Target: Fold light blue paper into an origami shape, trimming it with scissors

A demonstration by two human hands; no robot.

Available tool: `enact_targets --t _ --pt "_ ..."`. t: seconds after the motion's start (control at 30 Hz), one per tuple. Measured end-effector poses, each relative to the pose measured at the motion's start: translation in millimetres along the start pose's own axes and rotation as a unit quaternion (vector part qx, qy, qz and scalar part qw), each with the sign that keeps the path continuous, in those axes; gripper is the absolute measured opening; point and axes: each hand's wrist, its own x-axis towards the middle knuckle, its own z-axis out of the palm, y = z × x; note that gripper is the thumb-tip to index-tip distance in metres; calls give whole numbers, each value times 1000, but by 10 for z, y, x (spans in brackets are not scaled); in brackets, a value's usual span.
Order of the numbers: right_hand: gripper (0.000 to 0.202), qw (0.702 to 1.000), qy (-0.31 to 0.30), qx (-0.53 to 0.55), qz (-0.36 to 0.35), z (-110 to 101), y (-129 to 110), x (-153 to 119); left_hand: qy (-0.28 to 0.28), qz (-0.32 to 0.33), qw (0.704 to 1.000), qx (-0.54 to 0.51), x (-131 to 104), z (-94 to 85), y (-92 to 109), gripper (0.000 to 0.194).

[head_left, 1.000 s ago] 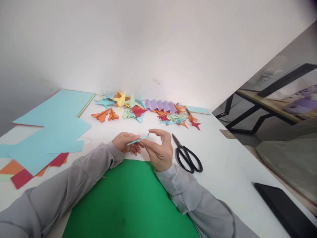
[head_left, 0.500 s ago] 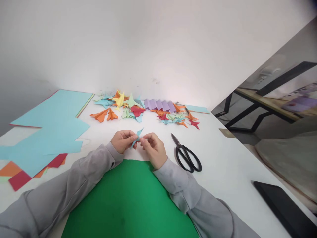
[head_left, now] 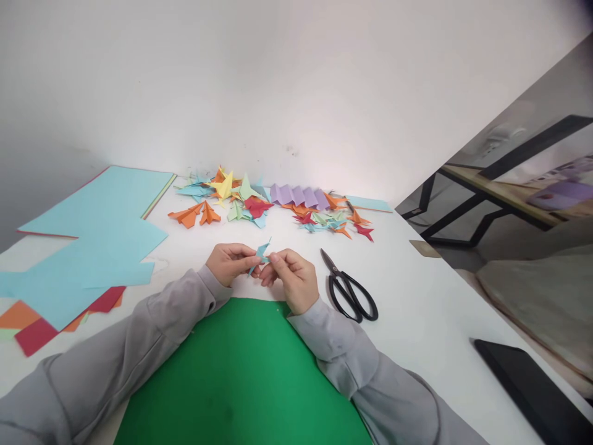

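Observation:
A small folded piece of light blue paper (head_left: 262, 251) is held up between both hands, just beyond the far edge of a green sheet (head_left: 245, 371). My left hand (head_left: 230, 264) pinches its left side between thumb and fingers. On the right side, the thumb and index finger of my right hand (head_left: 296, 278) grip the paper, with the other fingers curled below. Black-handled scissors (head_left: 353, 296) lie to the right of my right hand, points away from me.
Small folded paper shapes (head_left: 254, 206) and a purple pleated strip (head_left: 299, 196) lie along the wall. Light blue sheets (head_left: 102, 241) cover the left, with red squares (head_left: 37, 337) beneath. A black flat object (head_left: 532, 386) is at the right edge.
My right hand has moved slightly to the right. The blue paper has shifted and turned a little, showing more of its folded shape.

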Motion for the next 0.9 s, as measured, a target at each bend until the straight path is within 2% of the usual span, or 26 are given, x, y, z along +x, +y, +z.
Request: enact_targets --t 0.17,0.27,0.37,0.47,0.53,0.63,0.77,0.9 --pt "26 998 33 -52 -20 -2 26 -6 25 -6 1000 -17 25 -14 -54 32" --pt "22 987 47 -132 -73 -19 47 -20 51 21 998 3 17 7 -75 38" --pt "18 959 48 -239 -148 -31 56 -43 82 81 991 71 -5 27 -69 42" --pt "15 926 54 -314 -204 -31 60 -61 108 163 962 191 -24 29 -51 34" --pt "13 914 61 -332 -224 -28 64 -64 115 188 944 245 -29 23 -46 30" --pt "7 910 70 -324 -250 -24 67 -62 98 168 949 247 -27 13 -52 28" --pt "21 905 48 -317 -281 -23 57 -65 60 126 969 206 -18 10 -68 32" --pt "22 896 38 -335 -289 -27 55 -69 39 88 977 188 -7 6 -75 36"
